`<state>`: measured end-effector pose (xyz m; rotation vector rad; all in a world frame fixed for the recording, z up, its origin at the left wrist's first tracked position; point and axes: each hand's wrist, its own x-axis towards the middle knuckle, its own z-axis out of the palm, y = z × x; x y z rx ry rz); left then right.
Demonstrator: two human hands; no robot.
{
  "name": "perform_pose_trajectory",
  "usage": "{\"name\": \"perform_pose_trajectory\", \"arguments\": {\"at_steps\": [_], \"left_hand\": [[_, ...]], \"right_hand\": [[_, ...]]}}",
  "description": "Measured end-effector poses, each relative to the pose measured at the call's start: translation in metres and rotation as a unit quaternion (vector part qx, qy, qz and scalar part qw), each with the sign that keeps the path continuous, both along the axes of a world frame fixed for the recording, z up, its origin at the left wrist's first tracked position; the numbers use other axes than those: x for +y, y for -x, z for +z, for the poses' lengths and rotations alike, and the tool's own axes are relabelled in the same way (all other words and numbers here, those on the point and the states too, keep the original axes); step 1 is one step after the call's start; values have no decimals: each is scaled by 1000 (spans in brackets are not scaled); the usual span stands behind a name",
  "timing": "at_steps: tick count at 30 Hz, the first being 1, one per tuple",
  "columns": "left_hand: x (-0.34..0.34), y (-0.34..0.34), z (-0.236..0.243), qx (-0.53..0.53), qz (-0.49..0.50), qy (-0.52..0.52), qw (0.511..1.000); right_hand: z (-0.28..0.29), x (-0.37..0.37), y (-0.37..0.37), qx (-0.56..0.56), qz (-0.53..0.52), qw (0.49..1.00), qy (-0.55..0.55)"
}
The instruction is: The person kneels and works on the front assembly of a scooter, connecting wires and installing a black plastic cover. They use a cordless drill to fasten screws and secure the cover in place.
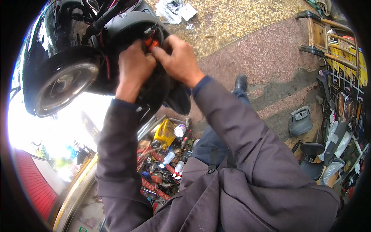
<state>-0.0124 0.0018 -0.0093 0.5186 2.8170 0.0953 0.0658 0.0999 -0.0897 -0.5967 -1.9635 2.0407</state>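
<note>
A black scooter [54, 31] fills the upper left, with a chrome-centred wheel [63, 88] and loose dark and red wires. My left hand [136, 69] is curled inside a dark curved housing [127, 25] on the scooter; what its fingers hold is hidden. Beside it, my right hand [179, 62] has its thumb and fingers closed on a small orange part [151, 41], with thin metal pieces just above it.
Tools and bottles [170, 162] crowd the lower middle, beside a yellow bag [164, 135]. A clear plastic bag [170, 11] lies at the top. A wooden frame [317, 31], grey moulded piece [299, 120] and stacked parts [334, 143] stand right. My boot [240, 83] is on the speckled floor.
</note>
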Motion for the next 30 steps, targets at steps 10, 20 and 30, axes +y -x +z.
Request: {"name": "perform_pose_trajectory", "arguments": {"at_steps": [10,20,30], "left_hand": [[-11,10,4,-106,79,-214,968],[13,-10,1,161,-151,-131,967],[18,4,10,29,58,-131,989]], "right_hand": [[-13,18,23,-5,84,981,176],[-22,18,34,-22,120,983,136],[-11,12,22,50,64,997,18]]}}
